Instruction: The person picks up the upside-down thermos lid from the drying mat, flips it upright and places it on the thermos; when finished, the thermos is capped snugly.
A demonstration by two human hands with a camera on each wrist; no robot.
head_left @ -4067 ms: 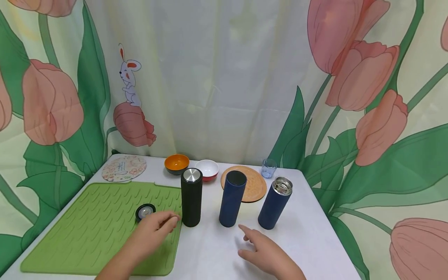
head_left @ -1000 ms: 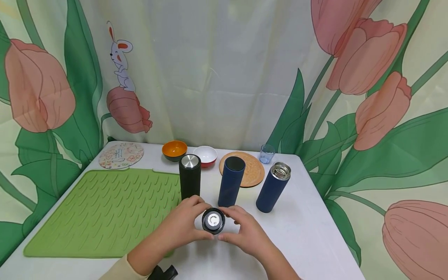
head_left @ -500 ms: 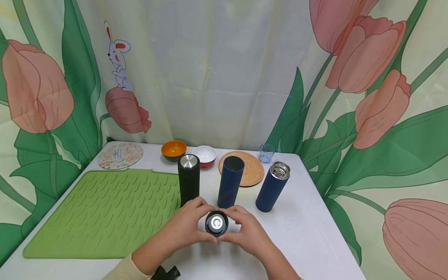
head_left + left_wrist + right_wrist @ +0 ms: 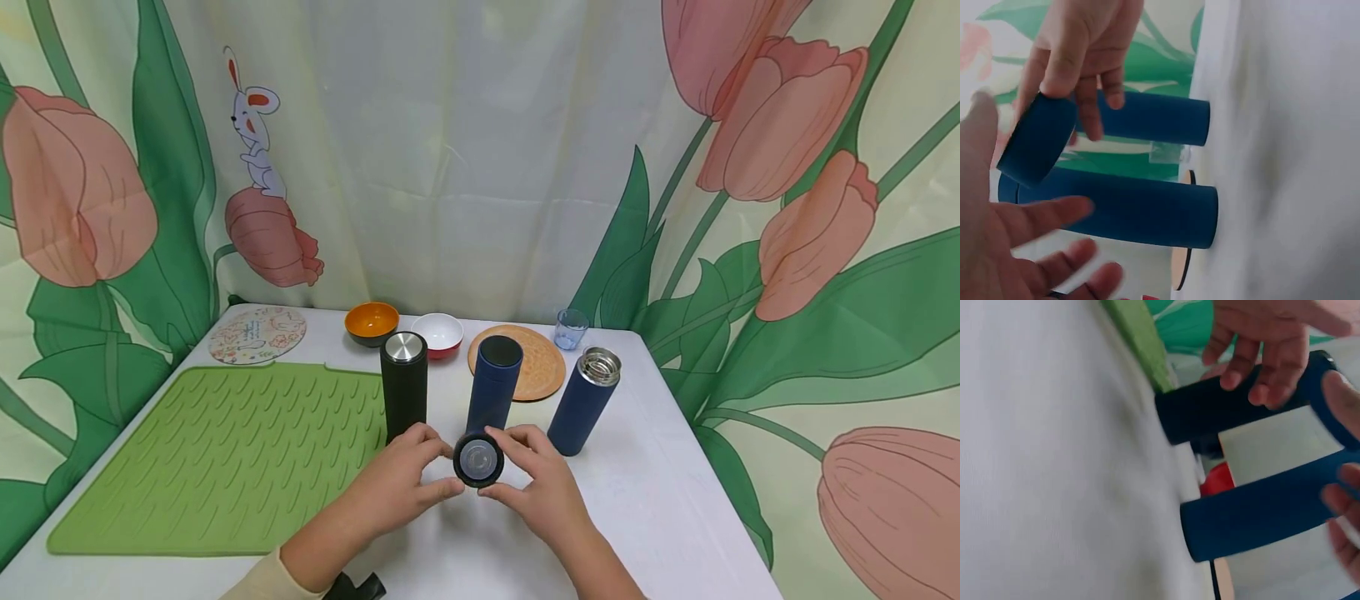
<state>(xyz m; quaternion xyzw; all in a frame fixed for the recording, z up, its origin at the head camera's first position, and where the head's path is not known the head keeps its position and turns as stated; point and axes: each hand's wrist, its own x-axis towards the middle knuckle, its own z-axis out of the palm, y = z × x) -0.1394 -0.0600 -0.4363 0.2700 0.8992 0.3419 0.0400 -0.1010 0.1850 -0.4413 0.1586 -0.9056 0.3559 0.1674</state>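
My right hand [image 4: 540, 483] pinches a round bottle lid [image 4: 478, 461] between thumb and fingers, its inner side facing up toward the head camera. In the left wrist view the lid [image 4: 1038, 140] shows a dark blue outer wall. Close on its left is my left hand [image 4: 405, 475], fingers spread and apart from the lid in the wrist views. Just behind the lid stands a capped blue bottle [image 4: 495, 387], its lower part hidden. To the right is a blue bottle without a lid [image 4: 585, 404], its steel mouth bare. A black bottle [image 4: 403, 392] with a silver top stands at left.
A green ribbed mat [image 4: 225, 458] covers the table's left side. Along the back lie a floral round mat [image 4: 258, 335], an orange bowl [image 4: 372, 321], a red-and-white bowl [image 4: 438, 333], a round wooden board [image 4: 543, 367] and a glass [image 4: 572, 327]. A black object [image 4: 356, 587] is by my left sleeve.
The lid lay on the green mat seconds ago and is now in the air. Both hands held it half a second ago; my left fingers have since come off. It has shifted slightly right.
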